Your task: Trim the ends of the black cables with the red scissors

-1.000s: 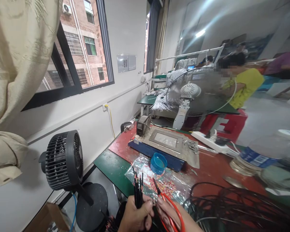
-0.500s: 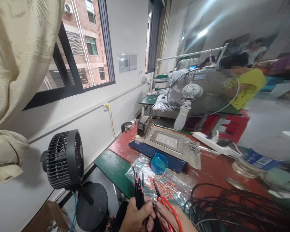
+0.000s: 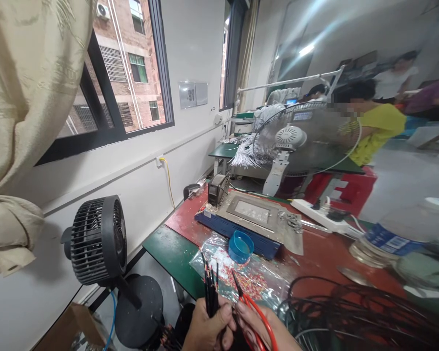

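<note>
Left hand (image 3: 208,322) grips the black cable bundle (image 3: 211,295) nearly upright, just left of the red-handled scissors (image 3: 245,298) in the right hand's (image 3: 259,321) grasp; with blades this close, a slip could nick a cable or the holding hand.

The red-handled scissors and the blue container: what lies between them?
In the head view, clear plastic strewn with red and yellow bits shows between scissors and container.
</note>
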The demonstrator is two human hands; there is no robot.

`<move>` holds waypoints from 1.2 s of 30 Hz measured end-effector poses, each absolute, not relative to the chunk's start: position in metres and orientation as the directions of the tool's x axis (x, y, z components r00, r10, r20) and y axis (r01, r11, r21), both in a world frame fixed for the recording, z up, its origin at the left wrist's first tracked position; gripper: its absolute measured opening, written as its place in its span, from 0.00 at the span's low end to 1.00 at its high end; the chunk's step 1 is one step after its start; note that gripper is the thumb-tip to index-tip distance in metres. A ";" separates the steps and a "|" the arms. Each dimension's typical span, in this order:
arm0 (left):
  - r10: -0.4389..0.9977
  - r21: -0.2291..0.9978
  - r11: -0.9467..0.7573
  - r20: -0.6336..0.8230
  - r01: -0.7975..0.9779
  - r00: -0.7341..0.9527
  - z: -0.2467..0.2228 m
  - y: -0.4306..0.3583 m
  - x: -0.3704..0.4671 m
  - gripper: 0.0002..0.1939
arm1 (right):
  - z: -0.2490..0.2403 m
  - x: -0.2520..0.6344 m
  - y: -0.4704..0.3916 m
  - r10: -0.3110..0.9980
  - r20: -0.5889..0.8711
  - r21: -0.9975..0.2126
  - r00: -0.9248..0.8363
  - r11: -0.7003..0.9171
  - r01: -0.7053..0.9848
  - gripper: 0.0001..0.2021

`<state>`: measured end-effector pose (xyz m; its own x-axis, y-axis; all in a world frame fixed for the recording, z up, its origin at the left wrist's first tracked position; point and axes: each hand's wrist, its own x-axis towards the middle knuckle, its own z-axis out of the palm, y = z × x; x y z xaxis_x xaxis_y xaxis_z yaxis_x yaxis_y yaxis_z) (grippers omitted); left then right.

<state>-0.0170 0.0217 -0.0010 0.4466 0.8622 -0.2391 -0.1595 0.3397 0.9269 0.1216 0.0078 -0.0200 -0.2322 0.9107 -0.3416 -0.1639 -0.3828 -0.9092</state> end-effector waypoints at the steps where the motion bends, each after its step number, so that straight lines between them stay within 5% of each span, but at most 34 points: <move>1: 0.862 0.929 0.336 -0.238 -0.152 0.448 0.000 0.021 -0.017 0.24 | -0.019 0.122 0.008 0.912 -0.336 -0.913 -0.235 -0.377 -0.156 0.29; 25: 0.859 0.916 0.351 -0.233 -0.193 0.457 0.002 0.020 -0.017 0.23 | -0.022 0.126 0.006 0.945 -0.271 -0.957 -0.184 -0.285 -0.055 0.27; 36: 0.826 0.876 0.403 -0.223 -0.266 0.518 0.005 0.017 -0.017 0.22 | -0.003 0.122 0.006 0.911 -0.364 -0.894 -0.192 -0.399 -0.201 0.26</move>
